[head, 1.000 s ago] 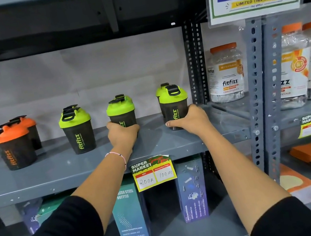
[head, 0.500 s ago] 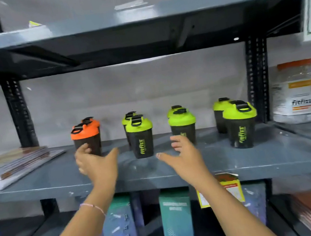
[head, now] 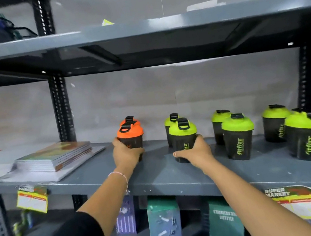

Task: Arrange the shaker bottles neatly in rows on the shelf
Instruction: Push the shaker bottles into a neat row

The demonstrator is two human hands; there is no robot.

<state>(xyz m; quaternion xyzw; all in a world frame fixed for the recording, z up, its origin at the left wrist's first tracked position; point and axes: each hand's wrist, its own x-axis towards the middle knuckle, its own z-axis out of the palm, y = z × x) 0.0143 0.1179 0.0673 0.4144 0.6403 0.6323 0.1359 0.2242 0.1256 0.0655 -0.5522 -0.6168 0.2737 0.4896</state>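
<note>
Black shaker bottles stand in pairs, front and back, on the grey shelf (head: 160,175). My left hand (head: 125,153) is wrapped around the front orange-lidded bottle (head: 130,135); a second orange-lidded bottle (head: 129,119) peeks out behind it. My right hand (head: 196,152) grips the base of the front green-lidded bottle (head: 182,134), with another green-lidded bottle (head: 171,119) behind. Further right stand two more green-lidded pairs, whose front bottles are the middle one (head: 238,137) and the rightmost one (head: 306,134).
A stack of books (head: 54,158) lies on the shelf's left part. Upright posts (head: 62,108) frame the bay. Boxed goods (head: 165,231) fill the shelf below, and price tags (head: 296,202) hang from the shelf edge. Another shelf board (head: 135,28) runs overhead.
Both hands left the two right-hand green bottles, swept left with open fingers, and now grip the front orange bottle and the leftmost front green bottle. The view shifted left.
</note>
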